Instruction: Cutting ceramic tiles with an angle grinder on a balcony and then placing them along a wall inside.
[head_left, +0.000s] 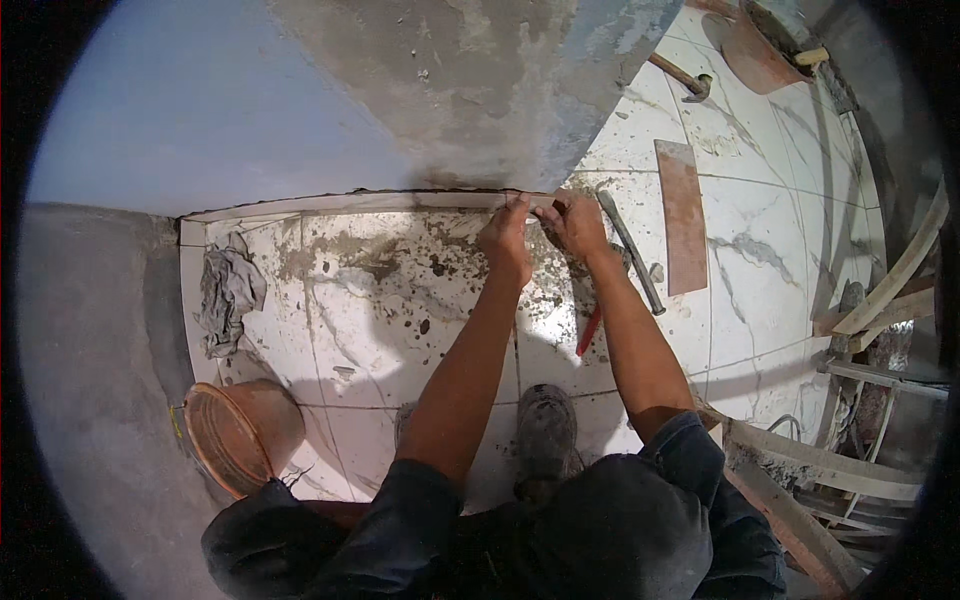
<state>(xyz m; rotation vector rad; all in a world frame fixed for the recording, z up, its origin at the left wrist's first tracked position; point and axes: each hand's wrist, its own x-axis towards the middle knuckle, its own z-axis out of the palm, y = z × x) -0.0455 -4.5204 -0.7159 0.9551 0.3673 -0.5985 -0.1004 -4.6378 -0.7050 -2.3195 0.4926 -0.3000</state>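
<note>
A narrow white skirting tile (400,203) runs along the foot of the wall. At its right end, beside the wall's corner, my left hand (508,242) has its fingers drawn together against the tile's top edge. Close by, my right hand (582,226) is curled at the same corner, fingertips bent inward. Whatever lies between its fingers is too small to make out. Next to the right hand, a dark metal bar (630,252) lies slanted on the floor. A red-handled tool (590,330) rests partly hidden by my right forearm.
Mortar crumbs litter the marbled floor tiles (360,345). A crumpled grey cloth (231,290) and an orange bucket (240,435) are on the left. To the right are a reddish-brown tile strip (682,225), a claw hammer (690,84), an orange basin (755,60) and wooden pieces (890,270).
</note>
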